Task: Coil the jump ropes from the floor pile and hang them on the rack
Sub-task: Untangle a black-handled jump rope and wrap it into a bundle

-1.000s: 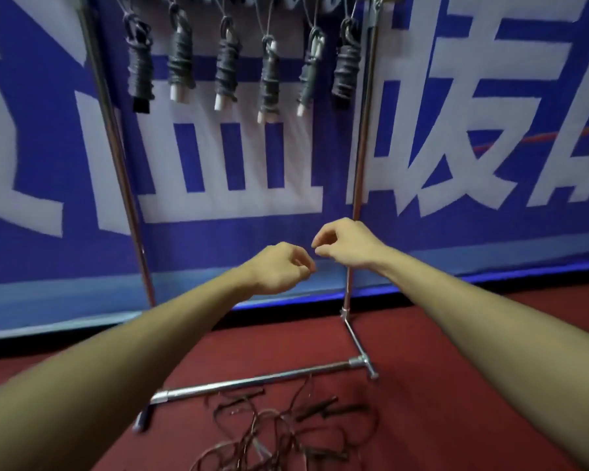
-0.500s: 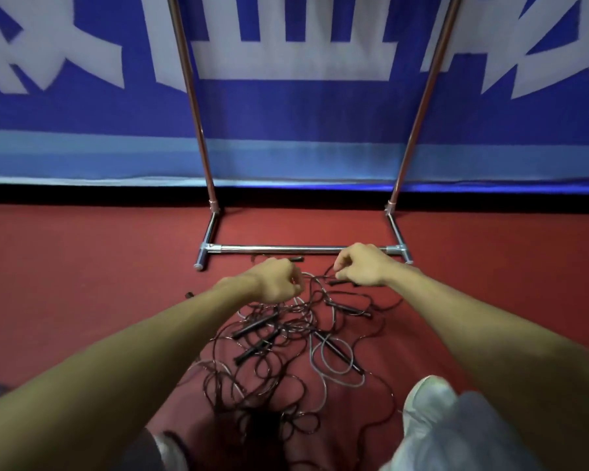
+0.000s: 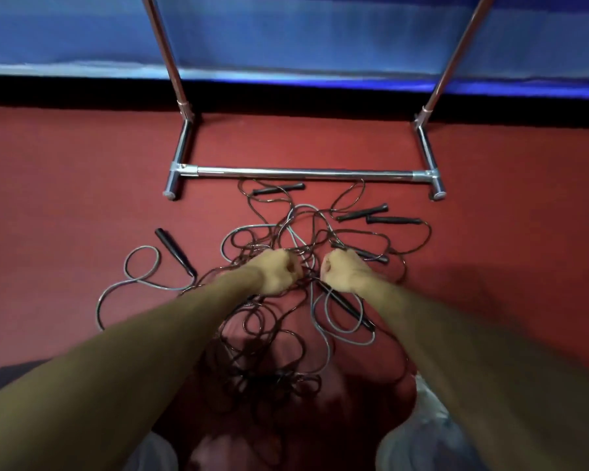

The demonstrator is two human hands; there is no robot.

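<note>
Low over the tangled jump ropes [image 3: 266, 334] at centre frame, the left hand [image 3: 279, 271] and right hand [image 3: 346, 271] curl into fists; whether either grips cord cannot be told. Nearest, a black handle [image 3: 347, 307] slants toward lower right from beneath the right hand, below the rack [image 3: 303, 172].

Red floor [image 3: 82, 198], blue banner wall [image 3: 320, 35]
</note>
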